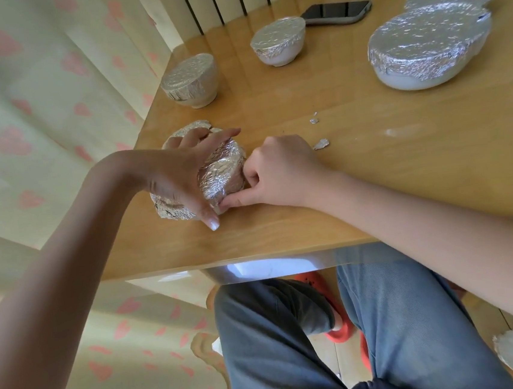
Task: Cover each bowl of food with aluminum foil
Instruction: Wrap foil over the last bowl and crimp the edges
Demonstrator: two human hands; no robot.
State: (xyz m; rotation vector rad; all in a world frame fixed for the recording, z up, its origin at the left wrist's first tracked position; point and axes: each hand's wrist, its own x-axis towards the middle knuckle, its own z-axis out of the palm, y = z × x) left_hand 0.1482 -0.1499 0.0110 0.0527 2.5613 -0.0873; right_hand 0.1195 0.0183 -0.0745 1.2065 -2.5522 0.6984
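The left hand (181, 173) lies over the top of the near bowl (216, 179), with its fingers spread wide and bent down around the far side and its thumb reaching down the near side to the counter (370, 158). The right hand (281, 173) is just to the right of the same bowl, touching it. Its fingers are curled, and the thumb and first finger pinch the foil (225, 172) low on the bowl's side. So the bowl sits between the two hands, close to the front left corner of the counter, and both hands are on it. The foil already goes over the top and most of the way down, all crinkly. The loose bit looks to be low on the side near the right hand, so that hand is best placed to press it flat while the left keeps the bowl from sliding. Farther off, four more covered bowls (278, 41) sit well apart from the hands. A phone (338, 12) lies at the back, and small foil scraps (321, 144) lie near the right hand.
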